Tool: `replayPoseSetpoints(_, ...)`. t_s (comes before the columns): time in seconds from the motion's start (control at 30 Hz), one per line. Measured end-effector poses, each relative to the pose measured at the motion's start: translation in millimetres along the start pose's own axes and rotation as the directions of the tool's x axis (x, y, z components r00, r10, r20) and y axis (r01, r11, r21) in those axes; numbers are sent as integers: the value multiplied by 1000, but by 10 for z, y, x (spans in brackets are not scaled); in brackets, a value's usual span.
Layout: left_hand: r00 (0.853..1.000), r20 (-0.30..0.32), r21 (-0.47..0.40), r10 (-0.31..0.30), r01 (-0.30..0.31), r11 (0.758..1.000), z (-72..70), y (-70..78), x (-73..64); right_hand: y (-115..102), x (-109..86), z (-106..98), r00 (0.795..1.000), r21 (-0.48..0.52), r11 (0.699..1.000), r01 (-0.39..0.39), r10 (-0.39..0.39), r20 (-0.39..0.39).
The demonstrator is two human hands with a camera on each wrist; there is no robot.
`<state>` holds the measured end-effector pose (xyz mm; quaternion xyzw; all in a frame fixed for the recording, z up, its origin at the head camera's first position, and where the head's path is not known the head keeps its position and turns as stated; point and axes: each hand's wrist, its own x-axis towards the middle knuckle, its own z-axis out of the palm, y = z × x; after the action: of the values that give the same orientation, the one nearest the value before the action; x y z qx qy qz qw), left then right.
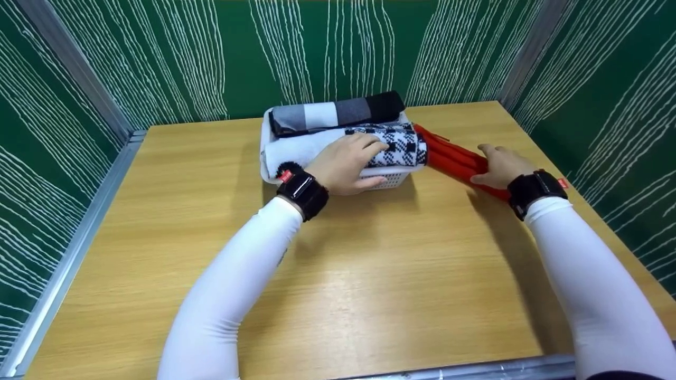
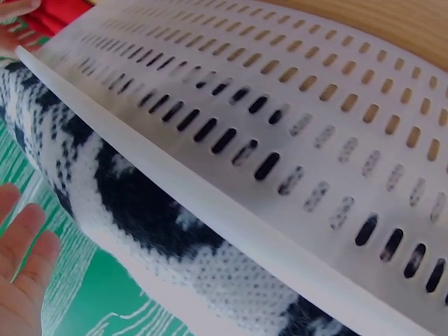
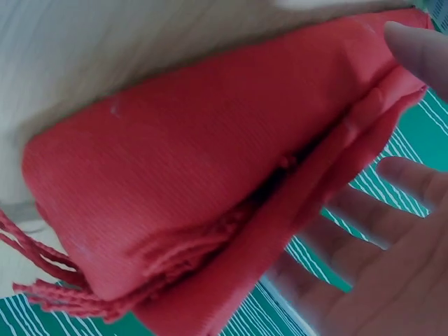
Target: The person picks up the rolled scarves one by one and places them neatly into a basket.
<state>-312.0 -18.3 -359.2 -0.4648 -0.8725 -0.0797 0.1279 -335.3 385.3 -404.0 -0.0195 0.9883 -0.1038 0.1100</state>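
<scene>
A white perforated basket (image 1: 390, 181) stands toward the back of the table, holding rolled scarves. In it lie a grey, white and black block-striped scarf (image 1: 351, 112) at the back and a black-and-white patterned scarf (image 1: 402, 146) in front. Over the front scarf is my left hand (image 1: 346, 163), its fingers loosely extended; whether it touches cannot be told. A folded red scarf (image 3: 175, 154) with tasselled fringe lies right of the basket, its far end close to the basket's side. My right hand (image 1: 504, 166) is at its near end, fingers spread and thumb apart, not curled round it.
The wooden table (image 1: 348, 274) has green walls (image 1: 317, 47) with white streaks behind it and on both sides. A metal rail (image 1: 79, 237) runs along the left edge. Another metal strip (image 1: 475, 369) borders the front.
</scene>
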Motion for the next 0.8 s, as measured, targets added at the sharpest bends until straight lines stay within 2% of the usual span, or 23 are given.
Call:
replayPoseSetpoints(0.5,999,-2,7,46,-46,999,114,123,145,125,25,188,997,0,999,-49,49,52)
replayPoseSetpoints(0.8,998,14,3,69,-69,998,159,229,252,106,71,253,996,14,997,-74,74,55)
